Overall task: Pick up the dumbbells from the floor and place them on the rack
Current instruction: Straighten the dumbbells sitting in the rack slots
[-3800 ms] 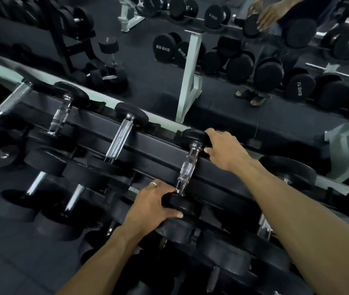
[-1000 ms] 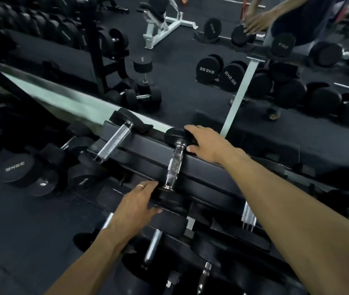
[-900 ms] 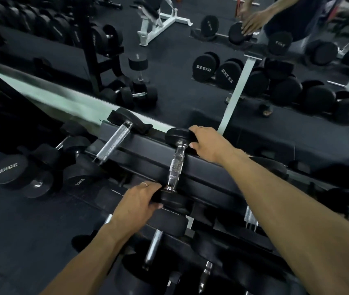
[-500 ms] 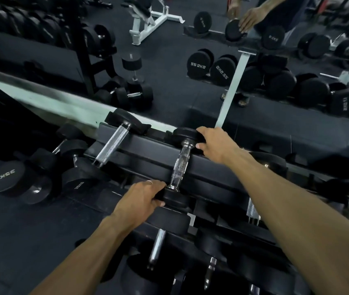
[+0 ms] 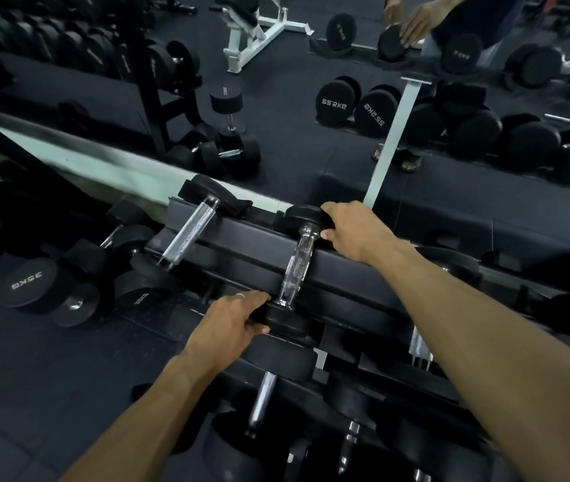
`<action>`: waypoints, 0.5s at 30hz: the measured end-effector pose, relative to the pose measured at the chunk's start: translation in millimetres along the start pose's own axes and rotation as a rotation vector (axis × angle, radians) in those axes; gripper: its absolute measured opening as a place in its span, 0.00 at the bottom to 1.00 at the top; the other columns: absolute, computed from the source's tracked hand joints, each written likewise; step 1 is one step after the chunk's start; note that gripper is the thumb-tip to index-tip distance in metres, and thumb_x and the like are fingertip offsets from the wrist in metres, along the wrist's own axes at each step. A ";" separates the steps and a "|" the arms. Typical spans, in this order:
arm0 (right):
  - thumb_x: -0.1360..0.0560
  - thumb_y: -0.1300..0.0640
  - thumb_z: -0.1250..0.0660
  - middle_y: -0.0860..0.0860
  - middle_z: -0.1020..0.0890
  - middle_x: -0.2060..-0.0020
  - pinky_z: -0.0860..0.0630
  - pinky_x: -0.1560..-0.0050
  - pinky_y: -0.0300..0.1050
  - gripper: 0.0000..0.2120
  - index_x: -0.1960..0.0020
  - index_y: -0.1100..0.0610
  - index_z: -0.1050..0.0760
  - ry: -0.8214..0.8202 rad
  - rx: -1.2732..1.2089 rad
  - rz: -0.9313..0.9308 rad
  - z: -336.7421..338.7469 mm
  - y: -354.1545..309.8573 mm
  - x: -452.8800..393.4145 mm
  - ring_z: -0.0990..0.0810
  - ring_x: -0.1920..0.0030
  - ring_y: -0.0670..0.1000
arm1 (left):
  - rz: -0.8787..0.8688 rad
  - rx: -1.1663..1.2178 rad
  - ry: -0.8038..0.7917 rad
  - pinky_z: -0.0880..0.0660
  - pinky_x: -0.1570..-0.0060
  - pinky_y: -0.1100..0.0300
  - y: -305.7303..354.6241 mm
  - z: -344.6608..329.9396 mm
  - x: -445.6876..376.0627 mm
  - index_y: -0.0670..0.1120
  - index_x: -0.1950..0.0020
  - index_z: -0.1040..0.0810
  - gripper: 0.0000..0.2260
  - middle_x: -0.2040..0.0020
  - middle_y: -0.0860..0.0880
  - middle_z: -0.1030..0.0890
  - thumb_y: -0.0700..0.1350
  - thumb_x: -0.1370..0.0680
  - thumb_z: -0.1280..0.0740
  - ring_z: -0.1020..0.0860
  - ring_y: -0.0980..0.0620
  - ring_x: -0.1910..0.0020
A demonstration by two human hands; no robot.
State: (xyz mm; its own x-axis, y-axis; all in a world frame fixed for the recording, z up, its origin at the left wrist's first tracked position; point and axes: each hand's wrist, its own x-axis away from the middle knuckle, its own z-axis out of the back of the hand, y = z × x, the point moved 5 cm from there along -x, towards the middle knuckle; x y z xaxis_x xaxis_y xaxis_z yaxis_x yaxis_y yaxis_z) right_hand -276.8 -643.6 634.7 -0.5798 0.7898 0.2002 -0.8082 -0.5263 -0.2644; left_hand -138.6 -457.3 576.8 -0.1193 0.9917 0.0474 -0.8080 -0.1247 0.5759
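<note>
1. Head view: a dumbbell [image 5: 298, 262] lies across the top tier of the rack [image 5: 339, 273], its chrome handle bare between the 2 hands.
2. The left hand [image 5: 233, 323] is curled round the dumbbell's near head at the rack's front edge, fingers on its top and thumb against its side; a ring sits on 1 finger.
3. The right hand [image 5: 353, 231] clasps the far head, fingers draped over its top and thumb beside the handle's collar.
4. Both heads rest on the rack's rails, so the dumbbell is already on the rack and gripped at both ends.
5. A second dumbbell [image 5: 193, 231] lies on the same tier just to the left, tilted, untouched.
6. Lower tiers hold more dumbbells; one marked 35KG [image 5: 31, 285] sits low on the left.
7. A mirror [image 5: 294, 140] behind the rack reflects the dark floor, a white bench [image 5: 259, 33] and other weights.
</note>
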 end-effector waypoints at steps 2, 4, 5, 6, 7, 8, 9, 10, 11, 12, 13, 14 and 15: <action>0.23 0.55 0.33 0.55 0.20 0.52 0.22 0.48 0.55 0.11 0.43 0.57 0.27 0.001 -0.004 0.001 0.3 0.4 0.4 0.20 0.52 0.58 | 0.007 -0.012 0.008 0.24 0.47 0.51 0.8 -0.9 1.0 0.47 0.39 0.22 0.23 0.47 0.48 0.17 0.43 0.32 0.23 0.19 0.47 0.49; 0.25 0.54 0.32 0.55 0.21 0.47 0.23 0.46 0.56 0.18 0.38 0.57 0.29 0.014 0.000 0.020 2.3 -3.1 1.4 0.21 0.48 0.58 | 0.015 -0.029 -0.002 0.27 0.40 0.53 3.3 0.3 2.6 0.47 0.35 0.24 0.25 0.40 0.48 0.20 0.43 0.31 0.23 0.22 0.48 0.41; 0.26 0.54 0.32 0.54 0.22 0.44 0.23 0.45 0.56 0.23 0.33 0.57 0.32 0.024 0.012 0.037 4.2 -7.5 1.8 0.22 0.45 0.58 | 0.016 -0.045 -0.020 0.29 0.37 0.55 3.9 2.1 3.3 0.47 0.32 0.26 0.27 0.35 0.48 0.23 0.43 0.30 0.24 0.25 0.49 0.37; 0.26 0.52 0.32 0.54 0.24 0.42 0.24 0.44 0.56 0.28 0.29 0.56 0.35 0.037 0.026 0.054 6.0 -13.6 1.8 0.23 0.43 0.59 | 0.015 -0.065 -0.037 0.31 0.35 0.57 3.7 5.3 4.3 0.48 0.29 0.30 0.30 0.32 0.49 0.26 0.44 0.29 0.25 0.27 0.49 0.34; 0.26 0.51 0.33 0.55 0.26 0.39 0.24 0.43 0.56 0.31 0.27 0.56 0.38 0.051 0.041 0.068 7.7 -21.6 1.0 0.25 0.40 0.59 | 0.015 -0.086 -0.041 0.33 0.33 0.58 2.6 10.8 5.9 0.50 0.27 0.33 0.32 0.30 0.50 0.29 0.44 0.29 0.25 0.30 0.50 0.32; 0.25 0.50 0.34 0.55 0.27 0.36 0.25 0.40 0.56 0.31 0.26 0.56 0.40 0.068 0.054 0.083 9.0 -31.1 -0.8 0.27 0.37 0.59 | 0.018 -0.102 -0.036 0.34 0.33 0.59 0.0 17.8 7.5 0.51 0.26 0.35 0.33 0.29 0.50 0.30 0.45 0.29 0.26 0.32 0.51 0.31; 0.24 0.50 0.34 0.56 0.28 0.34 0.27 0.38 0.56 0.31 0.25 0.57 0.40 0.085 0.062 0.096 9.6 -41.5 -3.5 0.29 0.34 0.59 | 0.020 -0.114 -0.022 0.34 0.33 0.59 -3.3 26.1 9.2 0.51 0.26 0.35 0.33 0.29 0.50 0.31 0.47 0.28 0.26 0.34 0.52 0.29; 0.23 0.50 0.35 0.56 0.29 0.33 0.27 0.37 0.55 0.30 0.26 0.58 0.40 0.101 0.063 0.104 9.3 -52.0 -7.3 0.30 0.33 0.59 | 0.017 -0.123 -0.001 0.33 0.33 0.58 -8.1 35.5 10.2 0.51 0.26 0.35 0.33 0.29 0.50 0.31 0.47 0.29 0.26 0.35 0.53 0.28; 0.23 0.49 0.36 0.56 0.29 0.33 0.28 0.37 0.55 0.28 0.27 0.58 0.38 0.110 0.060 0.111 8.1 -62.8 -12.1 0.30 0.32 0.59 | 0.004 -0.129 0.030 0.32 0.34 0.57 -14.1 45.6 10.4 0.51 0.27 0.33 0.32 0.30 0.50 0.30 0.48 0.29 0.26 0.36 0.54 0.28; 0.22 0.49 0.36 0.56 0.29 0.33 0.27 0.37 0.55 0.27 0.28 0.58 0.37 0.112 0.059 0.117 6.2 -73.9 -17.3 0.30 0.33 0.59 | -0.010 -0.134 0.067 0.31 0.34 0.56 -21.6 56.3 10.1 0.50 0.29 0.31 0.31 0.31 0.50 0.29 0.48 0.30 0.25 0.36 0.54 0.28; 0.22 0.48 0.36 0.56 0.29 0.34 0.27 0.37 0.55 0.27 0.28 0.58 0.37 0.110 0.061 0.122 3.3 -84.6 -23.3 0.30 0.33 0.59 | -0.024 -0.139 0.104 0.30 0.35 0.55 -31.7 67.2 9.4 0.49 0.31 0.28 0.30 0.33 0.50 0.27 0.48 0.32 0.24 0.35 0.53 0.28; 0.22 0.48 0.36 0.57 0.28 0.34 0.27 0.38 0.55 0.26 0.28 0.59 0.36 0.105 0.065 0.123 -0.4 -95.8 -31.4 0.30 0.34 0.59 | -0.037 -0.144 0.138 0.29 0.36 0.53 -45.2 79.1 7.0 0.48 0.33 0.26 0.30 0.36 0.49 0.25 0.48 0.34 0.22 0.33 0.51 0.29; 0.22 0.48 0.36 0.57 0.28 0.34 0.27 0.37 0.55 0.27 0.28 0.59 0.37 0.095 0.061 0.119 -4.0 -102.6 -36.4 0.29 0.34 0.59 | -0.043 -0.146 0.171 0.27 0.38 0.51 -55.8 87.8 5.8 0.46 0.35 0.24 0.30 0.38 0.49 0.23 0.48 0.35 0.21 0.31 0.49 0.31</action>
State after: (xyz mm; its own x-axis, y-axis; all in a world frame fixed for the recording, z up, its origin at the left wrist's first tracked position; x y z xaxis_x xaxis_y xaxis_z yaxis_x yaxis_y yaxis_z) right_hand -172.4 -617.1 650.7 -0.6616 0.7456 0.0802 -0.7409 -0.6335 -0.2229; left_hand -43.6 -441.9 616.5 -0.1691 0.9782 -0.1206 -0.8880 -0.0981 0.4493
